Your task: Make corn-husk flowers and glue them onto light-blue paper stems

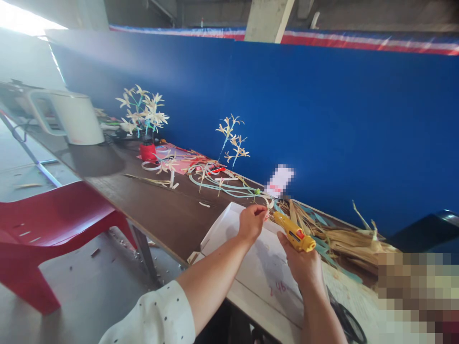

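My right hand (304,267) is wrapped round a yellow glue gun (294,233), its nozzle pointing left. Close to that nozzle, my left hand (252,222) has its fingers pinched together. A small pale piece pokes out at its fingertips, too small to name. Both hands are above a white cardboard box lid (229,224) with red handwriting on it. Behind them, two stems of pale handmade flowers (234,138) stand against the blue panel. Pale-blue cords and strips (229,190) lie tangled on the table beyond my left hand.
Dried husks (337,241) are heaped on the right. Farther left, a red pot (147,152) bears a bunch of pale flowers (143,110), near a white electric kettle (77,117). A red plastic chair (60,215) stands at the brown table (150,205). A blue panel (322,119) borders the back.
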Demonstrator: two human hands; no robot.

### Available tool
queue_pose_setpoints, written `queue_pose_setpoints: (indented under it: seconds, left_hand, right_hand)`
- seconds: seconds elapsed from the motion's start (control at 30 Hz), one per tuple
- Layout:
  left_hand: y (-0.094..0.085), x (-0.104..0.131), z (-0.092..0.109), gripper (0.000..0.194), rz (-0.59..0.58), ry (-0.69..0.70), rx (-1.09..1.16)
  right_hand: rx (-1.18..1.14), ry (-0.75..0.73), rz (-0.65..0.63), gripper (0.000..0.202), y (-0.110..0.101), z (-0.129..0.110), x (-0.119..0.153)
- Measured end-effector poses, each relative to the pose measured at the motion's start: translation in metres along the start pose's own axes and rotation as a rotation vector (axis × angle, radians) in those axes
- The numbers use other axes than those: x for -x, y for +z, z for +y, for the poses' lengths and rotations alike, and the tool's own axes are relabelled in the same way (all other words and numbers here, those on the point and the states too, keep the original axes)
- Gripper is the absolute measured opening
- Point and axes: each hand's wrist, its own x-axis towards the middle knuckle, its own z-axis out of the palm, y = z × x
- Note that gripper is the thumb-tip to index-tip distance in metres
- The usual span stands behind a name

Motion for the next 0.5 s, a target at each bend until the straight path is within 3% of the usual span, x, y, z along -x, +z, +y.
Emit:
queue_pose_setpoints:
  seconds: [0.5]
  left_hand:
    - [-0.001, 0.001, 0.001, 0.013, 0.000, 0.016, -0.033]
  right_hand:
    - [0.003, 0.000, -0.013, 0.049, -0.006, -0.013, 0.007]
